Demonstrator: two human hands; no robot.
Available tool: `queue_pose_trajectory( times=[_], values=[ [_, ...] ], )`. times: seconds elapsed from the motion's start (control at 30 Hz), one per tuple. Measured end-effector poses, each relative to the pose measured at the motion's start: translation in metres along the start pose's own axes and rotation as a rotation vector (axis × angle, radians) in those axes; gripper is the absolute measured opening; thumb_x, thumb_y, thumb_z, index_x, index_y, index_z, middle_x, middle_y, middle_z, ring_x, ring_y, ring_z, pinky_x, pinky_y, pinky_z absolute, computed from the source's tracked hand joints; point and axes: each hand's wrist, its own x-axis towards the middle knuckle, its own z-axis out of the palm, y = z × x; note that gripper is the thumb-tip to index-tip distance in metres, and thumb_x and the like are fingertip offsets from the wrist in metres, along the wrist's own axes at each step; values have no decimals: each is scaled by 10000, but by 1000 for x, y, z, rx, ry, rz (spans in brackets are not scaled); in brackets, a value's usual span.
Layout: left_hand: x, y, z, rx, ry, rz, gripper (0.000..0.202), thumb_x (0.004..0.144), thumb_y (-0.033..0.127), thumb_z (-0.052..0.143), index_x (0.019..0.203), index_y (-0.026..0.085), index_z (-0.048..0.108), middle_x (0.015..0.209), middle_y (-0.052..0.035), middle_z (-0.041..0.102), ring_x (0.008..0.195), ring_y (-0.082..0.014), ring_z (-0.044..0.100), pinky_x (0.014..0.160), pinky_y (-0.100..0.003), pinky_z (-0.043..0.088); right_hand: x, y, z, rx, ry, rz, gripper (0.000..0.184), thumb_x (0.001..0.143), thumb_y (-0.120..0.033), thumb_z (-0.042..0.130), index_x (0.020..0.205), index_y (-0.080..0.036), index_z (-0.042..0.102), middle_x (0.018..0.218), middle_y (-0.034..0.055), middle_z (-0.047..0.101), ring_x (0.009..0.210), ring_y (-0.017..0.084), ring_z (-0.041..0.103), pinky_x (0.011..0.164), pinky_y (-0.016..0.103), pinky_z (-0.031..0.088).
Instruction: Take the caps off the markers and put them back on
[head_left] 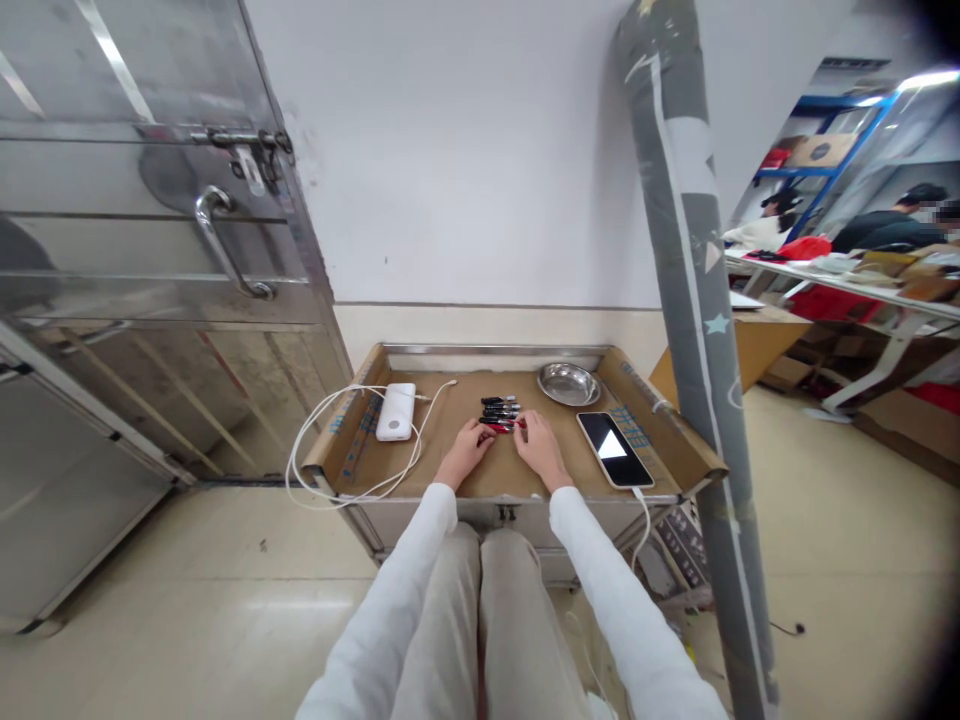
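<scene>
Several pens point(498, 404), mostly black with some silver parts, lie side by side in a small row on the cardboard-covered cart top. At the near end of the row is a red pen point(498, 427), lying crosswise between my hands. My left hand point(469, 450) has its fingers curled at the left end of this pen. On the other side, the fingers of my right hand point(538, 446) are bent in at its right end. Both hands rest low, close to the cart top. The fingertips are small in view and partly cover the pen's ends.
A white power bank point(396, 412) with a looped white cable point(322, 408) lies at left. At right are a round metal dish point(568, 384) and a phone point(615, 450) on a cable. A tall grey wrapped roll point(690, 250) leans beside the cart. People sit at a far table point(840, 278).
</scene>
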Motion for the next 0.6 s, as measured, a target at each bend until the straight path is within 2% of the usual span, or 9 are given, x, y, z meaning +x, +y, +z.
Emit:
queue_pose_trajectory(
  times=[0.23, 0.37, 0.47, 0.6],
  values=[
    [2, -1, 3, 176, 42, -37, 97, 865, 155, 534, 850, 175, 627, 905, -38, 550, 873, -148, 574, 856, -299, 467, 11, 5, 10, -95, 46, 41, 169, 912, -192, 347, 955, -163, 508, 946, 91, 606, 902, 208, 543, 814, 312, 381],
    [4, 4, 2, 296, 25, 49, 91, 880, 197, 526, 896, 181, 614, 939, -51, 566, 910, -178, 559, 865, -335, 447, 13, 5, 13, -132, 74, 53, 178, 919, -194, 337, 959, -160, 506, 941, 95, 603, 894, 216, 540, 806, 318, 378],
    [9, 8, 2, 240, 65, 86, 125, 916, 218, 465, 954, 192, 582, 964, -45, 577, 914, -165, 572, 870, -314, 449, 13, 4, 12, -148, 97, 69, 188, 926, -206, 328, 961, -157, 506, 934, 96, 596, 877, 216, 535, 793, 318, 379],
    [23, 7, 6, 67, 201, 44, 144, 932, 216, 434, 1026, 202, 542, 1015, -37, 577, 941, -136, 593, 894, -272, 459, 14, 4, 9, -177, 111, 72, 233, 942, -213, 297, 987, -151, 517, 956, 109, 591, 894, 218, 529, 799, 320, 376]
  ],
)
